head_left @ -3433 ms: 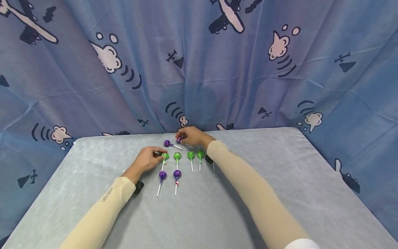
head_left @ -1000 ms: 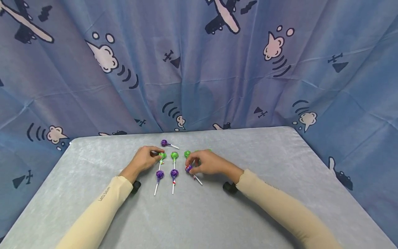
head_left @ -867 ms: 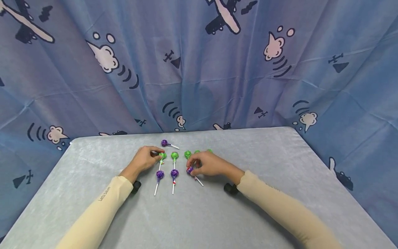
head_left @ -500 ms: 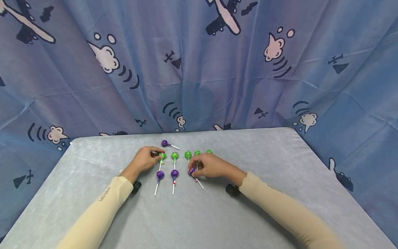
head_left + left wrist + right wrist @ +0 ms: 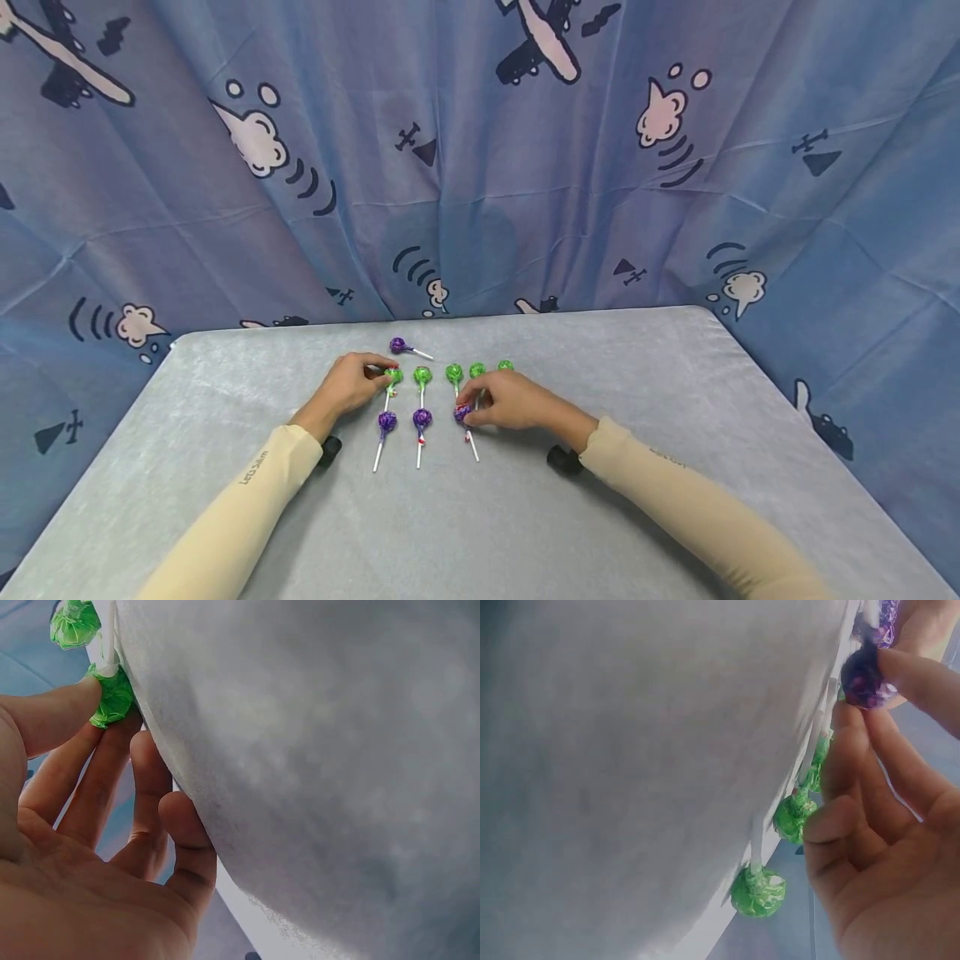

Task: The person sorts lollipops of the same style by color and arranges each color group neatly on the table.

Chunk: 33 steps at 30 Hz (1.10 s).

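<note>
My left hand (image 5: 348,385) pinches the head of the leftmost green lollipop (image 5: 393,377) between thumb and fingers; the left wrist view shows that wrapped green head (image 5: 114,697) with the thumb on one side. My right hand (image 5: 510,398) pinches the head of a purple lollipop (image 5: 462,414), just in front of the third green lollipop (image 5: 454,373). Its white stick points toward the front edge. In the right wrist view, thumb and fingertips hold the purple head (image 5: 866,679). Two more purple lollipops (image 5: 387,421) lie in front of the first two green ones.
One purple lollipop (image 5: 398,345) lies slanted near the back edge of the grey table (image 5: 420,533). More green lollipops (image 5: 506,365) continue the row to the right, partly hidden behind my right hand. A blue patterned curtain (image 5: 480,167) hangs behind the table.
My right hand has brought the purple lollipop from the back edge to the front of the green row, then turned its stick straighter toward the front. My left hand stays at the green lollipop.
</note>
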Tool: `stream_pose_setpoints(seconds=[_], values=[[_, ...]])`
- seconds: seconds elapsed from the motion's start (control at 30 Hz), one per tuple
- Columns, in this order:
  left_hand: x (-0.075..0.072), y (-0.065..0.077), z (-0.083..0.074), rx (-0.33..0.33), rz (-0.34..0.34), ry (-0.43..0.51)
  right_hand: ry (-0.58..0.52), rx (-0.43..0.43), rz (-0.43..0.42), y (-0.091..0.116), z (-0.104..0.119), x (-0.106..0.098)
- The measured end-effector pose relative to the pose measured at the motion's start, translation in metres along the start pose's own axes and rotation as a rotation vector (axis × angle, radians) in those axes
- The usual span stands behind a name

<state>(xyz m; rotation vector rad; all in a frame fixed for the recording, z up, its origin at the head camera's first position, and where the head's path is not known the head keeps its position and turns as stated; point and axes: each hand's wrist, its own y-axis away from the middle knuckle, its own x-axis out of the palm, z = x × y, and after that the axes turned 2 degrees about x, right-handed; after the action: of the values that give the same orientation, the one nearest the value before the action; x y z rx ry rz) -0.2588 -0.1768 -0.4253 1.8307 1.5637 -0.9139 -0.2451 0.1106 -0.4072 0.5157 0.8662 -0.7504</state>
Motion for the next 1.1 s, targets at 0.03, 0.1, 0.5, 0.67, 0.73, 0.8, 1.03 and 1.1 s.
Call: stream_pose_setpoints(seconds=[0.03, 0.1, 0.5, 0.67, 0.73, 0.8, 1.03, 1.1], values=[[0.0, 0.0, 0.0, -0.002, 0.001, 0.002, 0.0, 0.002, -0.009, 0.0, 0.0, 0.001], [0.0, 0.0, 0.0, -0.005, 0.004, 0.005, 0.002, 0.007, -0.028, 0.0, 0.001, 0.002], [0.001, 0.0, 0.0, -0.008, 0.007, 0.0, 0.04, 0.038, -0.048, 0.001, 0.002, 0.008], [0.001, 0.0, 0.0, -0.005, 0.004, 0.002, 0.05, 0.04, -0.05, 0.001, 0.003, 0.008], [0.002, -0.001, 0.0, -0.006, 0.008, 0.001, 0.052, 0.037, -0.051, 0.002, 0.004, 0.008], [0.002, -0.001, 0.0, -0.009, 0.012, 0.002, 0.052, 0.034, -0.051, 0.002, 0.004, 0.007], [0.001, -0.001, 0.0, -0.017, 0.014, -0.001, 0.066, 0.051, -0.055, -0.001, 0.009, 0.004], [0.001, -0.001, -0.001, -0.019, 0.015, -0.003, 0.079, 0.055, -0.053, -0.005, 0.013, -0.001]])
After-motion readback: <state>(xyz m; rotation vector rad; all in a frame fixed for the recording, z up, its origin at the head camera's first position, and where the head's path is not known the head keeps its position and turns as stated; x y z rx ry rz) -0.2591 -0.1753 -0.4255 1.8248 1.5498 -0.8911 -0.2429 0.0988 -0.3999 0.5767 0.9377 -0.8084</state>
